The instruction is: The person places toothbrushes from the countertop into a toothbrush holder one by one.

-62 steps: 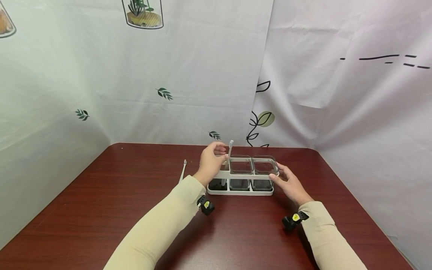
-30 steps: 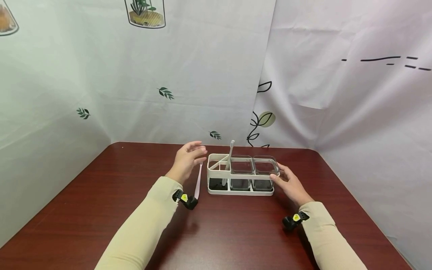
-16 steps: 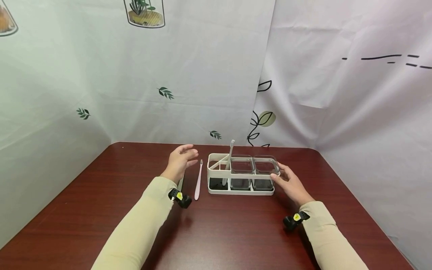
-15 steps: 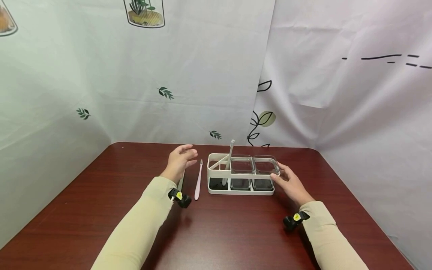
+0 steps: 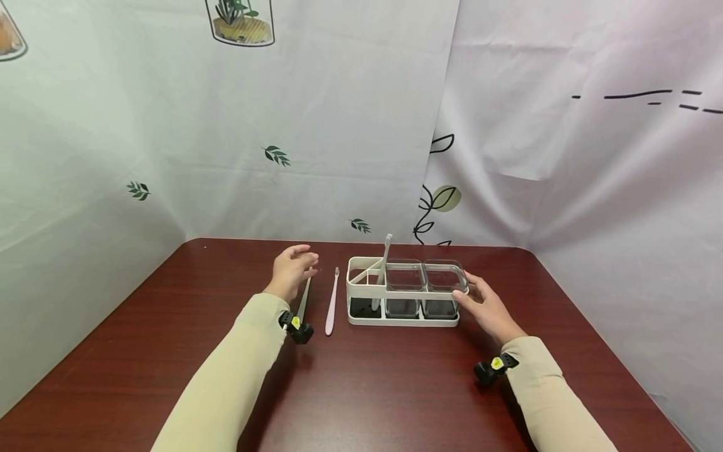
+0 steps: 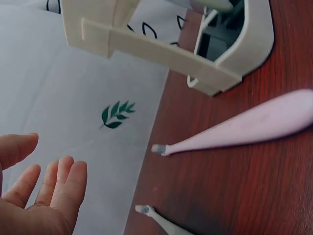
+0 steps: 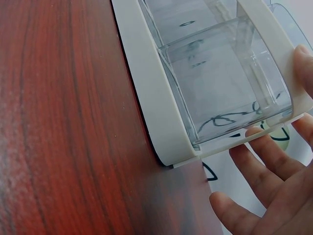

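A white toothbrush holder [image 5: 418, 323] stands on the table, two clear cups [image 5: 445, 282] in its middle and right places. One pale toothbrush [image 5: 386, 251] leans upright in its divided left part. My right hand [image 5: 487, 309] grips the holder's right end; in the right wrist view the thumb [image 7: 304, 68] lies on the upper rail and fingers reach round the end. My left hand [image 5: 289, 275], fingers loosely bent and holding nothing, hovers by the head of a whitish toothbrush [image 5: 303, 302] lying on the table. Between that brush and the holder lies a pink toothbrush [image 5: 331, 307].
The dark red wooden table [image 5: 395, 389] ends at a back edge close behind the holder. White printed cloth [image 5: 339, 113] hangs behind it and at both sides. A small black camera [image 5: 302, 333] is strapped to the left wrist, another [image 5: 487, 373] to the right.
The left hand has left the holder's left part, where the pale toothbrush stands, and moved left past the pink toothbrush to the whitish one. The right hand has stayed at the holder's end.
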Tool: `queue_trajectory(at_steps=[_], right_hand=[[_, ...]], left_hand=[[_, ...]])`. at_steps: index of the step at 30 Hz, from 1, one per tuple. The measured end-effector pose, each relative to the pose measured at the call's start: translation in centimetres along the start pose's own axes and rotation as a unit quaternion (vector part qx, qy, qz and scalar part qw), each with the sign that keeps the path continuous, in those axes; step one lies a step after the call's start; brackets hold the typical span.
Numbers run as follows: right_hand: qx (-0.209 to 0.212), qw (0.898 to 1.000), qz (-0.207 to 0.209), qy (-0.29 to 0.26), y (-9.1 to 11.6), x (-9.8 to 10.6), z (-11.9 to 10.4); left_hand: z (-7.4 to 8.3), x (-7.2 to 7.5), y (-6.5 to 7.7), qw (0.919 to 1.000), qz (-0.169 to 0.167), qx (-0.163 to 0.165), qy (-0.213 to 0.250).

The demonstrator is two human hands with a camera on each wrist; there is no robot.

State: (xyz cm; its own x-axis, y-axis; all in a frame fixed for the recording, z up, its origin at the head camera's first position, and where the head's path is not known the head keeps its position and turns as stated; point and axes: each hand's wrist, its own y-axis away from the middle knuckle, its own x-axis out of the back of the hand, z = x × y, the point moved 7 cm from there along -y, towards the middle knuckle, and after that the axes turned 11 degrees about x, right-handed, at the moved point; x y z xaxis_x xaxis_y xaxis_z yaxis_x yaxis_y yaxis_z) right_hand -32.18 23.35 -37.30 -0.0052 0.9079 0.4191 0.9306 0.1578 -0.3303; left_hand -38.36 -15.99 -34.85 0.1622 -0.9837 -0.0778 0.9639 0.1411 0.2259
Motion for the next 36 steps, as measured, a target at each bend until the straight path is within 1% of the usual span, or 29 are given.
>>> queue_trajectory(at_steps=[8,16,20,24,27,30,33,36], right_hand=[[0.003,1.000,0.001,0.002,0.0,0.0,0.1],[0.008,1.000,0.002,-0.001,0.0,0.0,0.2],[0.007,1.000,0.001,0.002,-0.1,0.0,0.2],[0.002,1.000,0.000,0.002,-0.1,0.0,0.2],[-0.001,1.000,-0.002,0.003,-0.1,0.0,0.2],[-0.002,1.000,-0.003,0.004,-0.1,0.0,0.1],[-0.002,1.000,-0.004,0.006,-0.1,0.0,0.1],[-0.002,1.000,-0.004,0.006,-0.1,0.1,0.2]], left_hand=[[-0.5,0.7,-1.0,0.9992,0.028,0.009,-0.029],[-0.8,1.2,-1.4,0.9965,0.050,-0.011,-0.067],[-1.0,1.4,-1.7,0.9941,0.062,-0.012,-0.088],[-1.2,1.4,-1.9,0.9907,0.065,-0.009,-0.120],[-1.2,1.3,-1.9,0.9860,0.067,-0.008,-0.152],[-1.1,1.3,-1.8,0.9800,0.076,-0.017,-0.183],[-1.0,1.3,-1.9,0.9717,0.086,-0.023,-0.219],[-1.2,1.2,-2.1,0.9622,0.086,-0.022,-0.257]])
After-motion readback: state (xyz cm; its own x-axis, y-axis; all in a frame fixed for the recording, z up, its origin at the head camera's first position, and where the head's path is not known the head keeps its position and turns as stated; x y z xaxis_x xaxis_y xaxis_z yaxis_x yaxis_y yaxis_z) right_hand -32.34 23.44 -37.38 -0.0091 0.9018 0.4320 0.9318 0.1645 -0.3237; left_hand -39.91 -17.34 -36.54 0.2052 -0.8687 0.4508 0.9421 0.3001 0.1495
